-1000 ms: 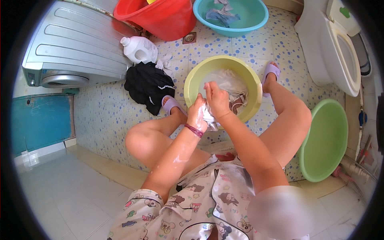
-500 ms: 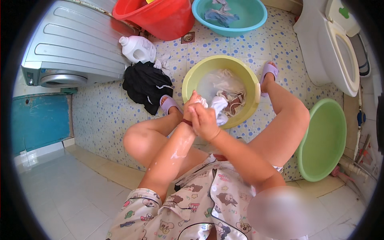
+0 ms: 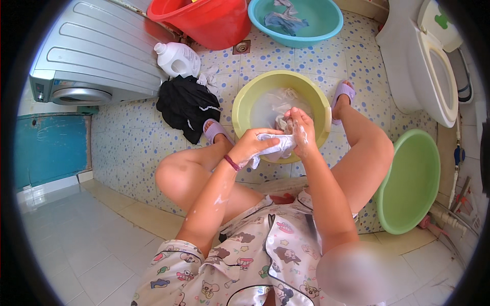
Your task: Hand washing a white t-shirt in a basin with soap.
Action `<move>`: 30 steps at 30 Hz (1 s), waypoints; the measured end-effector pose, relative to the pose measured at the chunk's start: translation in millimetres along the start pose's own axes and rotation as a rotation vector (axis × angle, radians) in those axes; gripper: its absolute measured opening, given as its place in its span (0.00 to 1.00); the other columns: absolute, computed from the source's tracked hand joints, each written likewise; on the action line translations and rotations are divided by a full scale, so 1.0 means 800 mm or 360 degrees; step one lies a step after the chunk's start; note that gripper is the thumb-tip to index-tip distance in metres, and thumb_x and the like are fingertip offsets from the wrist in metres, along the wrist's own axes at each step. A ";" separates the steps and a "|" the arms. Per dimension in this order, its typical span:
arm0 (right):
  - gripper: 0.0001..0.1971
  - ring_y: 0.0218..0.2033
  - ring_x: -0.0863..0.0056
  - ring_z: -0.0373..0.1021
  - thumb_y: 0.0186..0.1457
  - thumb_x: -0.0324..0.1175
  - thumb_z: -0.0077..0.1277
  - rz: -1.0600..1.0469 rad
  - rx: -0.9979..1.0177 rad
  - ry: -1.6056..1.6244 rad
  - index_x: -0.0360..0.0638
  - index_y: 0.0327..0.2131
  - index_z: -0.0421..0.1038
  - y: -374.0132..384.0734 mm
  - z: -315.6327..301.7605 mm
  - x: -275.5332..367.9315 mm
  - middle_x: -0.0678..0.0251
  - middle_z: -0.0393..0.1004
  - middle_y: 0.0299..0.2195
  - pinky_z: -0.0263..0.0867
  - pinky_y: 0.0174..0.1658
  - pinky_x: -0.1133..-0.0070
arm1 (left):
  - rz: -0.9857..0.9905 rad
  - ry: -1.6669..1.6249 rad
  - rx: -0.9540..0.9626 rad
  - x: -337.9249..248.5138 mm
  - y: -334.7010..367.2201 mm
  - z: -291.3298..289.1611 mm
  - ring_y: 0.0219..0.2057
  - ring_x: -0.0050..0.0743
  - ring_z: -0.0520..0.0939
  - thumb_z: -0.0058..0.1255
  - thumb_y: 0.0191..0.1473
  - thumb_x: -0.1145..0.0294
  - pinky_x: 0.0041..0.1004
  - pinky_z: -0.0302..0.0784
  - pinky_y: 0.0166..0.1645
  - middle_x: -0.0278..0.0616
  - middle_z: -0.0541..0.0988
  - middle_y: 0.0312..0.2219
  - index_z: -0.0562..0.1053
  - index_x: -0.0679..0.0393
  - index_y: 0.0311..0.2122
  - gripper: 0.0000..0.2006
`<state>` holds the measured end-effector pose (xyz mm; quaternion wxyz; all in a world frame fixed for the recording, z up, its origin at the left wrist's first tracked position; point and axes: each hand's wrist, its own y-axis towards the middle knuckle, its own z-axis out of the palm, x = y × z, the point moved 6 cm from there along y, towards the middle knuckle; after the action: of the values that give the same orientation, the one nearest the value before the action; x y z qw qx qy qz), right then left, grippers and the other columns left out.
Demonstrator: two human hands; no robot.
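Observation:
A small wet white cloth [image 3: 279, 146] is stretched between my two hands, over the near rim of a yellow-green basin [image 3: 244, 104]. My left hand [image 3: 253, 146] grips one end, its fingers and thumb closed round the fabric. At the other end, my right hand [image 3: 303, 133] pinches the cloth, with suds on its wrist. What exact garment this is cannot be made out. Cloudy water fills the basin, where pale laundry [image 3: 287, 97] soaks, partly hidden behind my right hand. Suds also streak my left forearm.
Black clothing [image 3: 188, 107] lies by my left foot, near a white detergent jug [image 3: 177, 60] and a washing machine [image 3: 102, 46]. Farther off stand a red tub [image 3: 209, 25] and a blue basin [image 3: 326, 30]. A green basin [image 3: 411, 183] and a toilet [image 3: 416, 66] are at the right.
My hands were clasped together over the white cloth at the basin's near left. They have moved apart, the right hand to the right, and the cloth now spans between them.

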<state>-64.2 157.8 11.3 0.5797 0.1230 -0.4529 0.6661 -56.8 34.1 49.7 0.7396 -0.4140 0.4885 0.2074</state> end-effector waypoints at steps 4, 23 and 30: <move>0.12 0.12 0.90 0.47 0.54 0.38 0.39 0.0008 -0.0005 -0.0009 0.41 0.23 0.64 -0.005 0.001 0.004 0.80 0.53 0.11 0.43 0.16 0.89 | -0.0114 -0.0064 -0.0048 0.009 -0.005 -0.004 0.27 0.15 0.70 0.45 0.50 0.61 0.18 0.65 0.30 0.32 0.73 0.26 0.71 0.66 0.34 0.15; 0.10 0.24 0.88 0.59 0.45 0.35 0.51 -0.0144 0.0598 -0.0844 0.38 0.25 0.67 -0.078 0.045 0.016 0.75 0.64 0.20 0.57 0.29 0.88 | 0.0595 0.0970 -0.0923 -0.062 -0.038 -0.009 0.16 0.40 0.71 0.39 0.53 0.62 0.29 0.64 0.23 0.51 0.68 0.14 0.68 0.65 0.29 0.14; 0.09 0.21 0.91 0.56 0.51 0.35 0.45 0.0026 0.0522 -0.0442 0.39 0.25 0.68 -0.069 0.034 0.003 0.78 0.64 0.21 0.54 0.25 0.88 | 0.0619 0.1085 -0.0959 -0.078 -0.042 -0.003 0.15 0.45 0.70 0.39 0.53 0.62 0.31 0.62 0.20 0.52 0.67 0.13 0.67 0.65 0.27 0.14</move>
<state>-26.0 134.5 53.4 0.4786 0.3026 -0.4150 0.7121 -61.6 18.9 118.9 0.3327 -0.5548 0.6891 0.3264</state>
